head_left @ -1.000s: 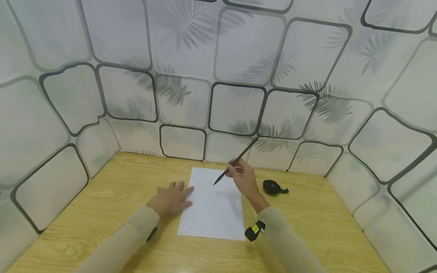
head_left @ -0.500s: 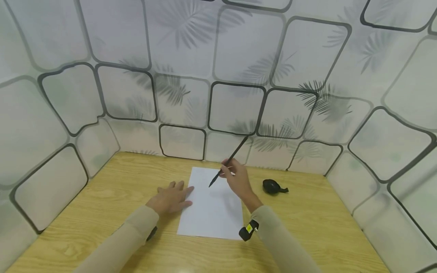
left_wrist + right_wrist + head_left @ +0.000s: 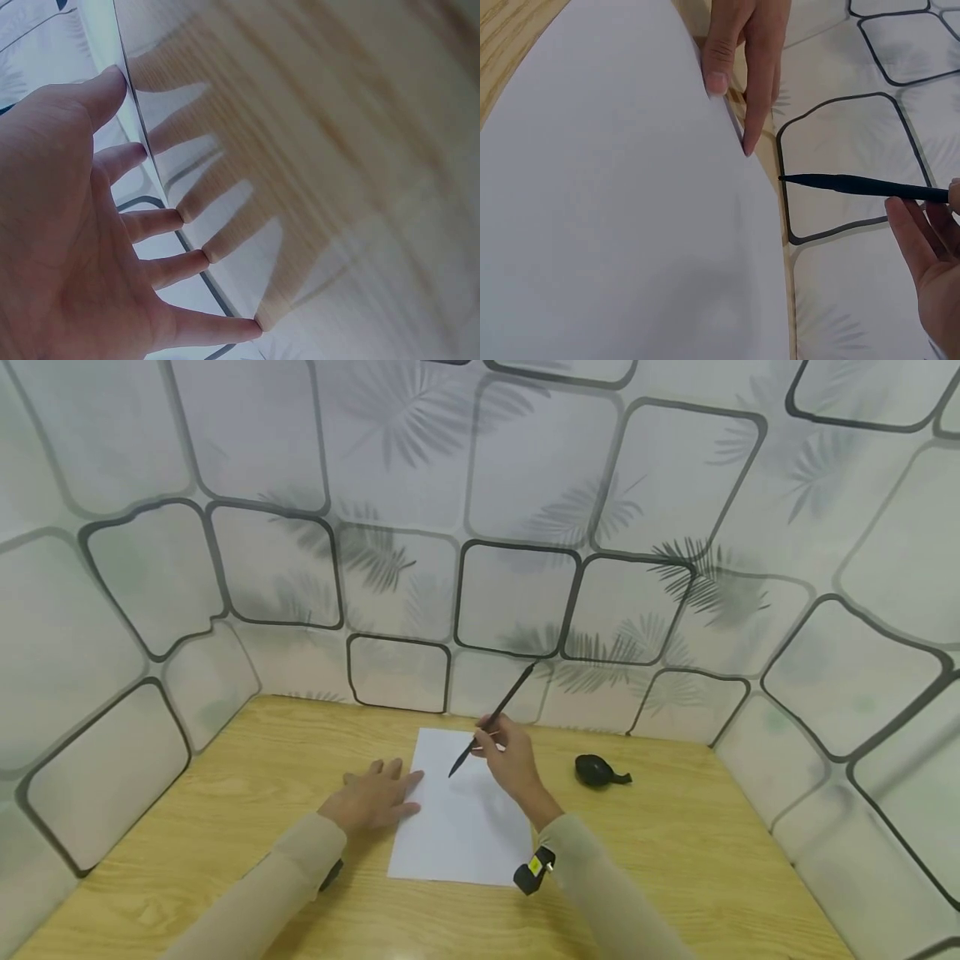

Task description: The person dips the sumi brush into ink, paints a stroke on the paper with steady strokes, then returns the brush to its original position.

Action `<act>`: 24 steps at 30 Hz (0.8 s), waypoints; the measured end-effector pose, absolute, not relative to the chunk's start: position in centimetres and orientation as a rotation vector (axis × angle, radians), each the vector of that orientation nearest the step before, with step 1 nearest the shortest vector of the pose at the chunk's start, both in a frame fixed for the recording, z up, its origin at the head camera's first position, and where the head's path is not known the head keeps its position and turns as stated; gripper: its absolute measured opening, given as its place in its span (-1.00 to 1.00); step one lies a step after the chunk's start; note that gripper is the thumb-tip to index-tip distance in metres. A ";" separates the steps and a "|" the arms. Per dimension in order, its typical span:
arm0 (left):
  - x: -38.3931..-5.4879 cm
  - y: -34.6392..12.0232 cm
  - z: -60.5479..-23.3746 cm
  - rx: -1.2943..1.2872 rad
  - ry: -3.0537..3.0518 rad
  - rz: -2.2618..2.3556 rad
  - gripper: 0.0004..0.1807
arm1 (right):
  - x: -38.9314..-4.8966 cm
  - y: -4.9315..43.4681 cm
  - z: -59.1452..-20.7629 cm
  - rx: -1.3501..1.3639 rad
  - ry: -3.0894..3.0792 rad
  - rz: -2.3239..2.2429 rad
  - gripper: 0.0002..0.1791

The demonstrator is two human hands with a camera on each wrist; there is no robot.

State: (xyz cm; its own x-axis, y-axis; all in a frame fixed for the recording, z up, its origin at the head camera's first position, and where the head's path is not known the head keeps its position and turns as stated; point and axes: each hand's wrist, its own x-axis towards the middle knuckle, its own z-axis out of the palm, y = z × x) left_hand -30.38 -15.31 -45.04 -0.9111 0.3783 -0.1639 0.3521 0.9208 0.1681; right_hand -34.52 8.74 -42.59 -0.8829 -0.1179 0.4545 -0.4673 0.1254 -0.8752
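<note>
A sheet of white paper (image 3: 461,827) lies on the wooden table. My left hand (image 3: 371,797) rests at its left edge with spread fingers; the thumb and a fingertip reach onto the sheet. In the left wrist view the left palm (image 3: 71,217) shows, its fingertips touching the wood-grain surface. Over the paper's upper part, my right hand (image 3: 512,764) pinches a slim black writing brush (image 3: 506,700), slanted with its pointed tip down and left, over the sheet. From the right wrist, the brush (image 3: 862,186) shows a tapered dark tip, apart from the paper.
A small black dish with a short handle (image 3: 595,771) sits on the table (image 3: 660,860), right of the paper. Patterned white walls (image 3: 517,602) enclose the back and both sides of the table. A black wrist device (image 3: 534,870) hangs at the right cuff.
My right hand has moved left and slightly down with the writing brush, whose tip is lower and further left over the paper. The left hand and the black dish stay in place.
</note>
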 end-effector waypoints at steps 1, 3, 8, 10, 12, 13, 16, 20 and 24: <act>-30.4 -15.3 -45.0 0.556 2.890 0.204 -0.29 | -34.5 8.6 -42.7 0.572 -2.132 1.819 -0.85; -30.4 -15.3 -45.1 0.560 2.894 0.210 -0.29 | -34.4 8.2 -42.9 0.562 -2.135 1.818 -0.84; -30.4 -15.4 -45.2 0.580 2.906 0.207 -0.30 | -34.4 7.2 -43.4 0.544 -2.156 1.814 -0.84; -30.4 -15.4 -45.2 0.584 2.910 0.204 -0.30 | -34.5 6.9 -43.6 0.546 -2.156 1.808 -0.85; -30.4 -15.4 -45.2 0.583 2.911 0.207 -0.30 | -34.4 6.7 -43.8 0.554 -2.153 1.804 -0.86; -30.4 -15.4 -45.2 0.582 2.910 0.210 -0.30 | -34.4 6.6 -43.9 0.556 -2.153 1.806 -0.86; -30.4 -15.3 -45.2 0.583 2.908 0.212 -0.30 | -34.4 6.5 -44.1 0.571 -2.154 1.810 -0.85; -30.3 -15.3 -45.1 0.580 2.909 0.208 -0.30 | -34.5 6.4 -44.4 0.611 -2.154 1.810 -0.86; -30.3 -15.3 -45.1 0.577 2.909 0.208 -0.30 | -34.4 6.2 -44.4 0.643 -2.164 1.780 -0.87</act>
State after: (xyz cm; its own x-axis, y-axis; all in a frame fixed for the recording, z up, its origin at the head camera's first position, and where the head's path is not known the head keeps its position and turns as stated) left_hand -30.30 -15.33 -45.06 -0.9111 0.3886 -0.1375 0.3651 0.9156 0.1685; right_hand -34.38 6.18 -44.44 -0.8665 -0.1674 0.4703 -0.4938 0.1489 -0.8567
